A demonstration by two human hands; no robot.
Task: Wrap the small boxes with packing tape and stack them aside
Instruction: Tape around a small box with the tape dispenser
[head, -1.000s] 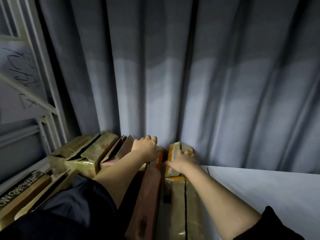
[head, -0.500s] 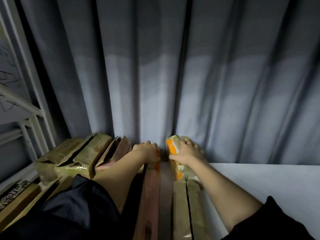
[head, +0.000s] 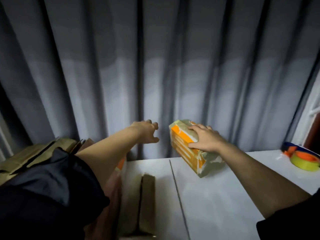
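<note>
Centrally in the head view, an orange box wrapped in glossy tape is held tilted, its lower corner near or on the white surface (contact cannot be made out). The right hand is laid over the top of the box, fingers curled across its upper face and thumb pressed against the orange side, so the box is gripped. The left hand is stretched out in the air to the left of the box, apart from it, with fingers loosely spread and nothing held. Behind both hands a grey curtain is hung across the whole background. At the left, partly hidden by a dark sleeve, a group of taped brown boxes is seen, and a further brown box is set on the surface near the bottom centre. At the far right edge of the surface a yellow-green tape roll in an orange and blue dispenser is lying.
</note>
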